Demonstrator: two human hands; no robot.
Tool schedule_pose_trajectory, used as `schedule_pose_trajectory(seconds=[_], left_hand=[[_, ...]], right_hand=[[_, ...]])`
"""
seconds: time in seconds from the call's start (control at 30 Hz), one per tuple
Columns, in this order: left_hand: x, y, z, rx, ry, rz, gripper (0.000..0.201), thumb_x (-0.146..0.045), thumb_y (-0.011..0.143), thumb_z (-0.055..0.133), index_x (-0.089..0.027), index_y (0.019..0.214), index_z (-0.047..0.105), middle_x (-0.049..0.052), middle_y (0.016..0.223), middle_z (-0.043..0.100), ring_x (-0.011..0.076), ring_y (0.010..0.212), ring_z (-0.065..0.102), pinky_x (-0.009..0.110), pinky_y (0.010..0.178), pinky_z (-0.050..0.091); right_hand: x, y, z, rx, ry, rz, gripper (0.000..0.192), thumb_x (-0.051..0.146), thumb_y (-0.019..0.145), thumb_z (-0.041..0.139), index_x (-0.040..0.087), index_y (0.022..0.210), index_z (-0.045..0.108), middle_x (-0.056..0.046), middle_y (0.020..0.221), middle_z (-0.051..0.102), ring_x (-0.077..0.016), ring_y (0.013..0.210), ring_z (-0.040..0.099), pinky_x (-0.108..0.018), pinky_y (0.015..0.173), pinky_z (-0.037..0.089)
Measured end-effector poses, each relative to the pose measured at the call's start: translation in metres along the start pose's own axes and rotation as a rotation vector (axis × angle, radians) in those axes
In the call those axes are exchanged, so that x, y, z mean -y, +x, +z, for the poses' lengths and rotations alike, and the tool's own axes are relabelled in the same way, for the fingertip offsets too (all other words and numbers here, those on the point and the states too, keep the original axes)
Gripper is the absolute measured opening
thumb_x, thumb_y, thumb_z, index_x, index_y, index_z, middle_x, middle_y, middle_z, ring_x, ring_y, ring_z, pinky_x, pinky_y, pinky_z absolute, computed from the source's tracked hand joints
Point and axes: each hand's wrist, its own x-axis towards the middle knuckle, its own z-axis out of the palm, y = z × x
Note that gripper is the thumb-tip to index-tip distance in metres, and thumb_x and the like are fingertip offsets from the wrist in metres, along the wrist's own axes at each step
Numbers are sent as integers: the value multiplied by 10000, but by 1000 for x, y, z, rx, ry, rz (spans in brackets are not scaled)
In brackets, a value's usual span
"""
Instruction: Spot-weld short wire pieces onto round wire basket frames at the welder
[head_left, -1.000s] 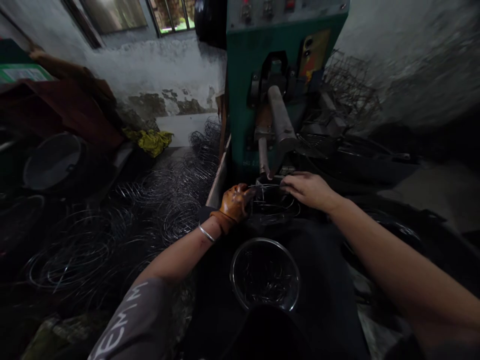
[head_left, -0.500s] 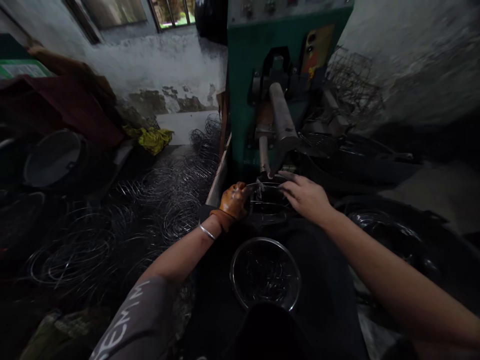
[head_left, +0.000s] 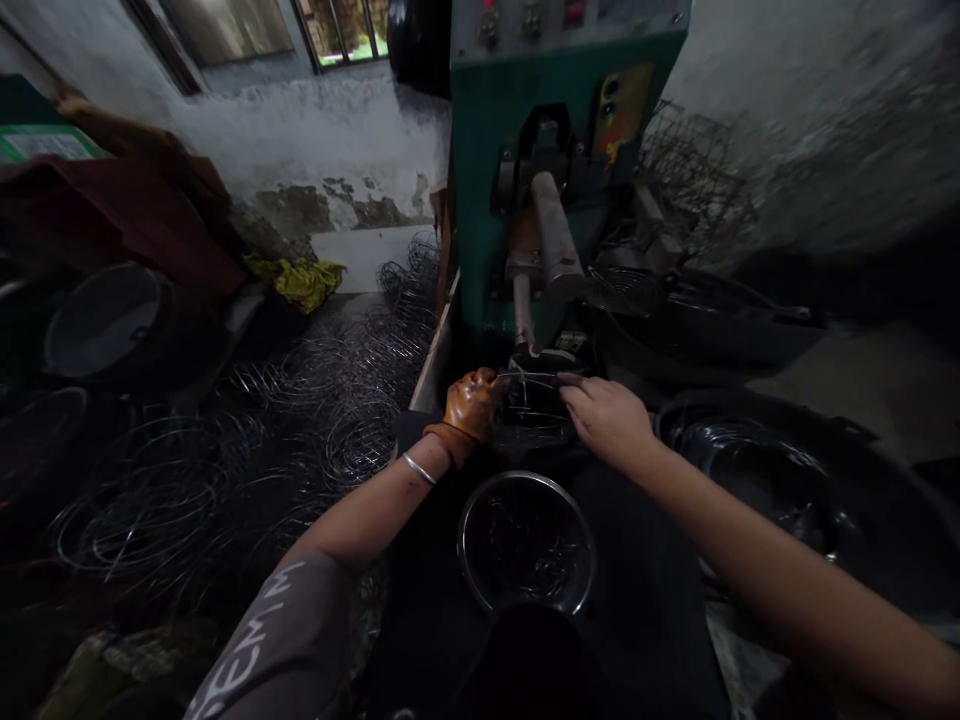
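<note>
At the foot of the green machine (head_left: 525,150), in the head view, the two hands meet over a thin wire ring (head_left: 534,382). The left hand (head_left: 471,405), in an orange-brown glove with a metal bangle on the wrist, is clenched on the ring's left end. The bare right hand (head_left: 606,418) pinches the right end between thumb and fingertips. The ring lies just under the machine's grey cylindrical arm (head_left: 553,240) and its lower tip, over a dark fixture whose detail is lost in shadow.

Compared with a second ago, the right hand has drawn back toward the person and slid a little lower, while the left hand has barely shifted. The wire between them now reads as a tighter, straighter span and sits closer under the machine's tip. Judged from that, the ring is being lined up and held taut at the machine's working point rather than lifted away.

Nearer the person, a round metal bowl (head_left: 525,488) holding short wire pieces stands on the dark desk, well short of the hands. To the left, many finished wire rings (head_left: 150,510) lie heaped on the floor.
</note>
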Motion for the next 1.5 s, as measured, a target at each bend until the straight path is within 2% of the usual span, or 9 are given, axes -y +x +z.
schedule_pose_trajectory(seconds=[0.17,0.33,0.5,0.63,0.8,0.93,1.03,1.27,1.5], left_hand=[[-7,-4,-6,31,30,25,543,-213,804,606,-252,1343,562,92,1240,567,285,1065,567,406,870,516],[-4,-2,-2,28,31,4,558,-203,811,581,-269,1364,544,78,1245,561,281,1067,564,398,854,517],[-3,1,1,59,39,-7,543,-248,819,587,-271,1361,546,69,1285,549,284,1094,553,412,889,507],[-1,-1,4,41,62,9,520,-238,851,549,-264,1370,545,75,1284,547,271,1084,557,399,874,503],[-5,0,7,39,107,-2,502,-229,881,542,-282,1380,532,83,1334,525,298,1119,535,432,874,490],[-3,0,7,71,84,26,495,-217,884,537,-281,1375,539,78,1295,549,272,1079,551,401,856,495],[0,0,8,43,77,65,479,-239,895,526,-276,1372,551,80,1263,566,280,1067,554,418,871,494],[12,5,16,35,26,41,465,-252,874,562,-238,1337,593,86,1305,561,275,1128,549,409,927,491],[5,4,24,-50,70,105,365,-281,913,524,-252,1257,642,97,1262,592,294,1087,556,441,868,492]], right_hand=[[-30,10,5,60,62,29,146,207,959,537,167,914,670,-73,909,710,-248,851,617,-358,807,446],[-7,0,8,45,65,94,176,134,946,478,141,951,654,-123,1154,677,-224,911,640,-297,766,452],[8,5,2,305,50,390,169,205,969,514,150,1045,654,-98,1009,700,-247,820,661,-310,619,407],[11,15,-8,376,140,395,181,197,983,499,160,1085,644,-106,1224,653,-243,919,667,-304,661,417],[10,18,-9,454,92,543,213,226,995,497,142,1139,629,-112,981,704,-270,835,669,-323,624,373],[10,14,-2,440,184,438,156,209,978,513,153,1059,635,-99,1009,696,-249,868,666,-307,658,386],[7,13,1,412,196,479,161,205,971,504,150,1050,634,-106,998,699,-242,825,664,-308,648,387],[4,8,-12,367,378,413,126,236,956,543,172,1013,635,-69,971,708,-229,863,669,-290,700,411],[2,15,-1,309,416,519,115,273,916,568,173,893,619,-69,884,692,-221,787,642,-293,676,395]])
